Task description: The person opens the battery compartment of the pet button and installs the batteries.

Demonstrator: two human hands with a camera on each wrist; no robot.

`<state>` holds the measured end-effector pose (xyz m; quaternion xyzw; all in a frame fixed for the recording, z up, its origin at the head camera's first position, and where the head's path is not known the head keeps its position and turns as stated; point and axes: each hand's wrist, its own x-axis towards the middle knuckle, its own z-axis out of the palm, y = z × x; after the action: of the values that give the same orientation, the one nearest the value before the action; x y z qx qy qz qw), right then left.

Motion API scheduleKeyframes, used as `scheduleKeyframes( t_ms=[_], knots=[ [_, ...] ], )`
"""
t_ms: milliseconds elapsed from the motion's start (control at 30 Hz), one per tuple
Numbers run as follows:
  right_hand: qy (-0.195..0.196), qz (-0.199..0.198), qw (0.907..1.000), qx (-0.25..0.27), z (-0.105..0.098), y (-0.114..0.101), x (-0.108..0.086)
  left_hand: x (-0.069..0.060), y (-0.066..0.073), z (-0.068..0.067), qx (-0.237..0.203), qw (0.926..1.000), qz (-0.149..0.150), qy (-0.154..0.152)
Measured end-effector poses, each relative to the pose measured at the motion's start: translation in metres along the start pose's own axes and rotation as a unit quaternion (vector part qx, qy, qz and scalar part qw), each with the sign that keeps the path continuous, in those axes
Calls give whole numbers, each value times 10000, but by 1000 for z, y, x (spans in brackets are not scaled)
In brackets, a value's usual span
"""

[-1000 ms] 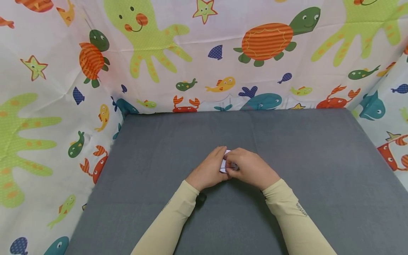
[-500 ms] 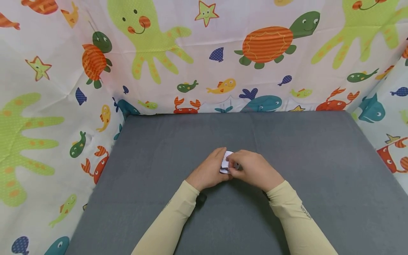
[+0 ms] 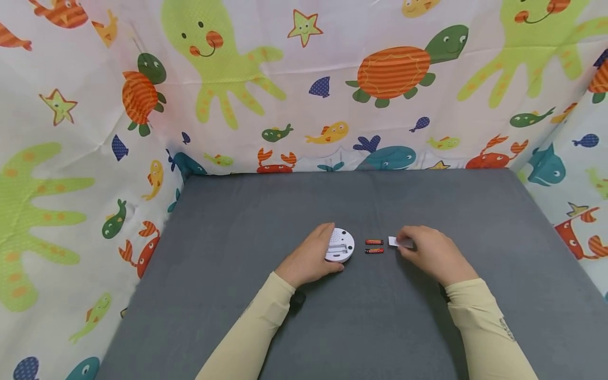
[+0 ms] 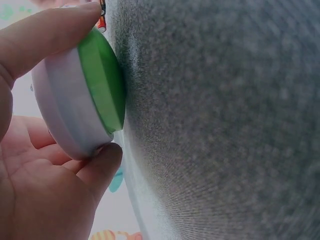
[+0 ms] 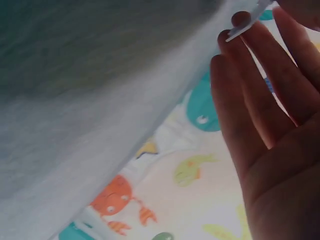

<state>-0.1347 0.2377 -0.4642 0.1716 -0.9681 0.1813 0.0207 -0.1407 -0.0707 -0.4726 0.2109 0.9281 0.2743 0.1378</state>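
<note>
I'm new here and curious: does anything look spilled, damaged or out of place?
Nothing stands out. The left fingers hold a round white device on the grey table, its compartment uncovered; two batteries lie side by side nearby, and the right fingers pinch a small white piece.

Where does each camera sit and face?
Head: worn on the head, facing forward and down over the grey table; left hand, right hand and sleeves show.
Left wrist: worn there, facing that hand gripping the round device.
Right wrist: worn there, facing that hand pinching a white piece, patterned cloth behind.
Head and left wrist share the round device.
</note>
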Motion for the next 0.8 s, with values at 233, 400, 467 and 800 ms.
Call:
scheduleKeyframes(
  t_ms=[233, 400, 467, 800],
  knots=[
    [-81, 99, 9999, -33, 4, 3, 1, 0, 1, 0, 21, 10000, -33, 2],
    [-25, -186, 9998, 18, 10, -16, 23, 0, -1, 3, 145, 9999, -3, 36],
    [-55, -187, 9998, 32, 13, -22, 30, 1, -1, 5, 169, 9999, 14, 24],
    [-196, -95, 9998, 36, 23, -28, 41, 0, -2, 2, 70, 10000, -44, 0]
  ],
)
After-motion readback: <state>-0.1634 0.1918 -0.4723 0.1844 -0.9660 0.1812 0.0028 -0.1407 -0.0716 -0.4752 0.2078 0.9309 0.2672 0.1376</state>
